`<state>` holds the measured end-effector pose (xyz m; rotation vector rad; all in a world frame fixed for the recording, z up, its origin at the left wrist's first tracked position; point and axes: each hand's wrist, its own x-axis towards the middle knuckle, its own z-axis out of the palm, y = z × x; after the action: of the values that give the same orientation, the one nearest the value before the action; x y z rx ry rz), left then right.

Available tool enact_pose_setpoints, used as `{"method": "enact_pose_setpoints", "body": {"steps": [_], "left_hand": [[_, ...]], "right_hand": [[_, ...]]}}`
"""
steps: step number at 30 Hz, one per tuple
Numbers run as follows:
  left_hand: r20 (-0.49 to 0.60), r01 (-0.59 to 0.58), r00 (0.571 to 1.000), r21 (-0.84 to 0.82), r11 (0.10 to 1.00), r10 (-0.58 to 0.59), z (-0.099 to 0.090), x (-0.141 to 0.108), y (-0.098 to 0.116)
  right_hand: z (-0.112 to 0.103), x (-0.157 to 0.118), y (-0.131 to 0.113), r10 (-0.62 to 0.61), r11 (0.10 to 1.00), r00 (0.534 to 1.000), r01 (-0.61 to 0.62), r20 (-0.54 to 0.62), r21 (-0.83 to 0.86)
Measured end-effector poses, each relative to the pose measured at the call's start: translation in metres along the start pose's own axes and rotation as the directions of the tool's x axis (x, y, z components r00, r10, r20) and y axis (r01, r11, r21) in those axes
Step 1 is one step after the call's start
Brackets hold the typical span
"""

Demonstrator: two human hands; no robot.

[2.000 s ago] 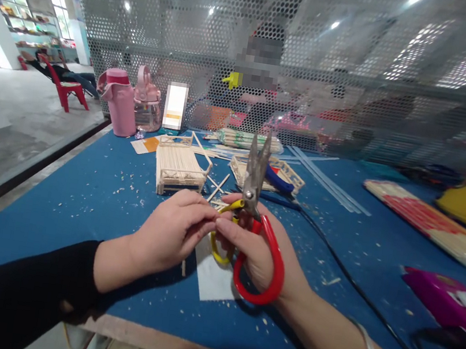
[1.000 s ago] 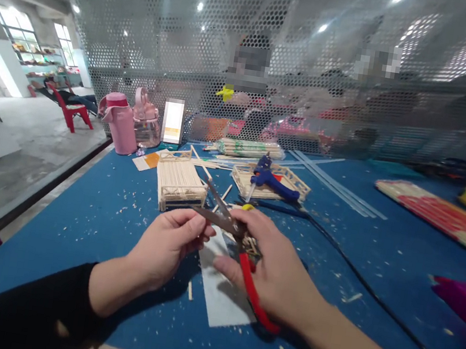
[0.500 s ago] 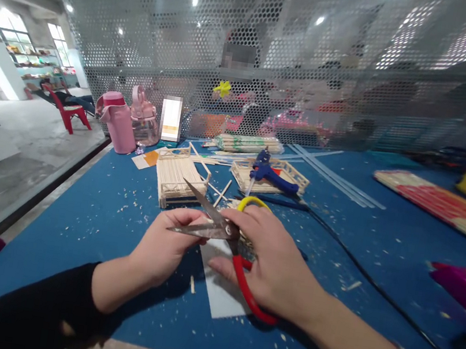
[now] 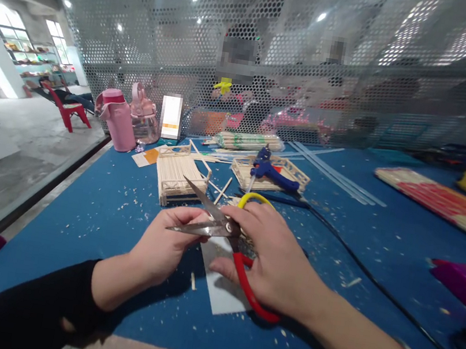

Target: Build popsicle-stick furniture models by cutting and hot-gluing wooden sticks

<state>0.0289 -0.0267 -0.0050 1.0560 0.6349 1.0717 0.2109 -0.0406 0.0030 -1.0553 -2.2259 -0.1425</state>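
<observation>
Fingers of my right hand are threaded through the red and yellow loops of the scissors, blades spread wide, tips pointing left. My left hand is curled shut just under those blades, pinching something too small to make out, near the surface's front edge over a white paper slip. Closing now could nip my left fingertips, or send the piece flying among the scattered chips.

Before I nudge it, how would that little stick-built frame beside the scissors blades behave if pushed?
The stick frame is probably light: thin pale sticks, open sides. It likely slides on the blue table rather than rolls, since its base sits flat. Joints may be fragile; loose sticks and chips lie beside it.
</observation>
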Motion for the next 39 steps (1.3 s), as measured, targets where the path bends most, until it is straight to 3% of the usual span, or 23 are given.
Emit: {"method": "enact_pose_setpoints", "body": {"steps": [7,11,19,39], "left_hand": [[-0.114,0.070,0.989,-0.164,0.984,-0.089,0.014,-0.004,0.006],[-0.119,0.077,0.987,-0.217,0.973,-0.104,0.016,-0.005,0.007],[-0.117,0.071,0.989,-0.185,0.980,-0.093,0.013,-0.007,0.004],[-0.145,-0.034,0.989,-0.077,0.996,0.022,0.010,-0.005,0.001]], "right_hand": [[-0.002,0.001,0.000,-0.017,0.998,1.000,0.018,0.013,-0.055],[-0.002,0.002,0.000,-0.057,0.994,0.998,0.056,-0.011,-0.097],[-0.002,0.000,0.001,-0.116,0.989,0.990,0.108,-0.076,-0.100],[-0.004,-0.002,0.008,-0.129,0.985,0.989,0.119,-0.070,-0.126]]}}
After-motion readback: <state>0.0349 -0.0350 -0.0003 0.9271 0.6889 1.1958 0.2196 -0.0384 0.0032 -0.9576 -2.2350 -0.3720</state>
